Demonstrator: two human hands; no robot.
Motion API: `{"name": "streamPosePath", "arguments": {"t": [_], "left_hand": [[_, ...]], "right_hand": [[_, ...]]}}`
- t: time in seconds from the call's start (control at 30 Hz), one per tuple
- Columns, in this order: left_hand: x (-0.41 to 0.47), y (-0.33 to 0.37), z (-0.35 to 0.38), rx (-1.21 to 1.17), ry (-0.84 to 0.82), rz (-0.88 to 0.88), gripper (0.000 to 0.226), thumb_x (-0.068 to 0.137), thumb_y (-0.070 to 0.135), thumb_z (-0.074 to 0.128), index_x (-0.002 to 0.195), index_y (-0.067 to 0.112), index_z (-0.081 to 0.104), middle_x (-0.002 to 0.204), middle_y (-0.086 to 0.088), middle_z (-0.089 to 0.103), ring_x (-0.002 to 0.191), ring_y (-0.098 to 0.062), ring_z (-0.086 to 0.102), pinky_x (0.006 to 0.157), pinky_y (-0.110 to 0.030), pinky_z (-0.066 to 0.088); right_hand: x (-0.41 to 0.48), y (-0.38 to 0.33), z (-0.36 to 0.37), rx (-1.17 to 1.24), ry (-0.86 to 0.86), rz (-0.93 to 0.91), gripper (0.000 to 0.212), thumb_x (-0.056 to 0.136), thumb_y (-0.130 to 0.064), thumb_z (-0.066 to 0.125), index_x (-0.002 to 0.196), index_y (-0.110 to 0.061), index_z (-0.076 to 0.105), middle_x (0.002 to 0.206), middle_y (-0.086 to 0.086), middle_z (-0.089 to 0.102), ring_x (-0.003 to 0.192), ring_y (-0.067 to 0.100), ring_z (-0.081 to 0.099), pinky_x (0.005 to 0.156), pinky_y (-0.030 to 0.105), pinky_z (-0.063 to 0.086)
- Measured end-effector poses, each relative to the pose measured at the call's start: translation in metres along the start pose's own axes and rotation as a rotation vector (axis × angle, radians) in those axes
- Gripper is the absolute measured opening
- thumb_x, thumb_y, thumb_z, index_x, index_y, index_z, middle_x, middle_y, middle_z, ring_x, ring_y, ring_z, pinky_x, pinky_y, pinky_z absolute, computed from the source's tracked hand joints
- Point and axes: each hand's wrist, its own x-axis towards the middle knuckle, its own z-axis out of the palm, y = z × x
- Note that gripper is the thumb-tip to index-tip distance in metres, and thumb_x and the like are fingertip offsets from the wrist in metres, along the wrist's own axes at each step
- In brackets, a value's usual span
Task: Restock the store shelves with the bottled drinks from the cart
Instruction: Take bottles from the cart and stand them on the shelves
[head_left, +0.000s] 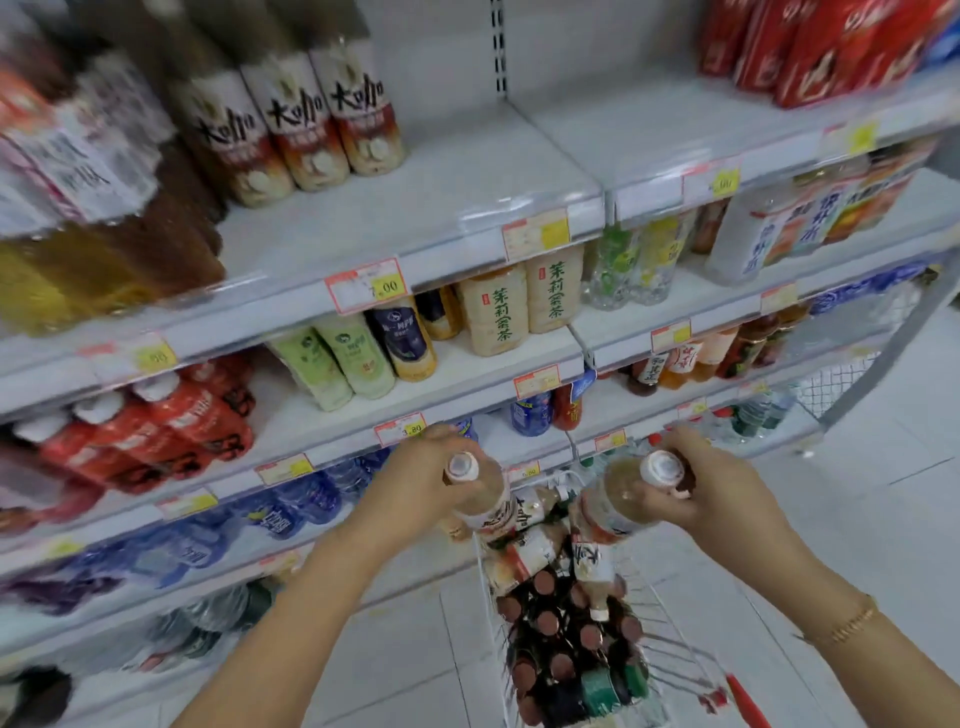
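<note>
Our left hand (431, 467) grips one white-capped bottle (483, 499) near its neck and our right hand (696, 483) grips a second bottle (613, 501); both are raised just above the cart (670, 618), neither yet on a shelf. We judge much remains; brown-capped bottles (566, 639) crowd the cart, and the upper shelf (467, 182) shows bare room beside three seemingly matching coffee bottles (311, 130).

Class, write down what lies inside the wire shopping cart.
The white wire shopping cart holds upright dark bottles with brown caps, some green-capped bottles, and pale white-labelled bottles lying on top. Lower layers are hidden beneath them.
</note>
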Motion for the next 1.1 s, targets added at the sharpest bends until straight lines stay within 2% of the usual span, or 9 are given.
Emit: {"name": "streamPosePath", "arguments": {"t": [0.1,0.23,0.33,0.4,0.47,0.6,0.77,0.93,1.1], "left_hand": [[-0.027,0.029,-0.068,0.185,0.159,0.199,0.023,0.079,0.031,0.07,0.102,0.029,0.063,0.094,0.01,0.053,0.084,-0.002,0.051,0.074,-0.013,0.039],[-0.061,0.077,-0.153,0.341,0.474,0.426,0.021,0.078,0.033,0.063,0.099,0.034,0.058,0.087,0.022,0.047,0.085,0.018,0.045,0.075,0.002,0.031],[-0.07,0.097,-0.198,0.365,0.638,0.426,0.019,0.082,0.031,0.065,0.101,0.031,0.06,0.094,0.019,0.052,0.086,0.007,0.05,0.076,-0.001,0.034],[-0.062,0.1,-0.216,0.346,0.704,0.398,0.021,0.081,0.024,0.069,0.101,0.027,0.062,0.096,0.014,0.054,0.084,0.005,0.049,0.076,0.0,0.033],[-0.045,0.096,-0.225,0.35,0.727,0.358,0.023,0.08,0.019,0.07,0.101,0.024,0.063,0.097,0.012,0.054,0.082,0.002,0.048,0.079,-0.002,0.034],[-0.012,0.081,-0.234,0.341,0.715,0.263,0.021,0.083,0.015,0.065,0.1,0.026,0.059,0.102,0.01,0.052,0.094,-0.009,0.05,0.084,-0.025,0.04],[0.013,0.069,-0.248,0.21,0.734,0.225,0.029,0.084,0.014,0.063,0.1,0.036,0.053,0.109,0.013,0.057,0.097,-0.006,0.05,0.081,-0.021,0.036],[0.035,0.051,-0.248,-0.158,0.737,0.234,0.037,0.081,0.014,0.068,0.104,0.042,0.059,0.11,0.021,0.062,0.104,0.005,0.053,0.086,-0.017,0.042],[0.068,0.034,-0.24,-0.539,0.828,0.121,0.029,0.085,0.021,0.065,0.112,0.028,0.06,0.105,0.014,0.065,0.104,-0.01,0.062,0.095,-0.034,0.049]], "right_hand": [[0.008,-0.055,-0.046,0.028,0.165,-0.143,0.03,0.073,-0.03,0.075,0.086,-0.021,0.05,0.07,-0.007,0.059,0.063,0.01,0.055,0.053,0.025,0.039],[0.021,-0.132,-0.1,0.112,0.391,-0.38,0.032,0.071,-0.028,0.073,0.077,-0.031,0.042,0.072,-0.015,0.057,0.074,-0.002,0.057,0.054,0.01,0.042],[0.046,-0.179,-0.117,0.099,0.569,-0.522,0.031,0.073,-0.028,0.073,0.084,-0.028,0.044,0.068,-0.02,0.05,0.07,-0.014,0.052,0.057,0.004,0.038],[0.072,-0.2,-0.114,0.081,0.604,-0.588,0.028,0.076,-0.029,0.072,0.085,-0.021,0.047,0.066,-0.016,0.049,0.063,-0.008,0.051,0.057,0.004,0.035],[0.1,-0.212,-0.1,0.015,0.587,-0.643,0.029,0.077,-0.031,0.072,0.089,-0.013,0.053,0.071,-0.006,0.054,0.06,0.004,0.045,0.052,0.009,0.031],[0.145,-0.219,-0.074,-0.104,0.524,-0.72,0.029,0.079,-0.029,0.07,0.098,-0.011,0.057,0.081,0.005,0.064,0.066,0.018,0.05,0.053,0.021,0.028],[0.18,-0.236,-0.067,-0.106,0.433,-0.724,0.033,0.083,-0.031,0.063,0.108,-0.013,0.056,0.096,0.004,0.064,0.079,0.018,0.055,0.058,0.021,0.03],[0.215,-0.258,-0.06,0.263,0.307,-0.689,0.017,0.084,-0.02,0.064,0.101,-0.017,0.06,0.095,-0.003,0.055,0.08,0.007,0.048,0.066,0.0,0.034],[0.254,-0.277,-0.035,0.494,0.063,-0.561,0.021,0.09,-0.025,0.057,0.108,-0.016,0.06,0.109,0.008,0.065,0.102,0.023,0.06,0.086,0.029,0.047]]}}
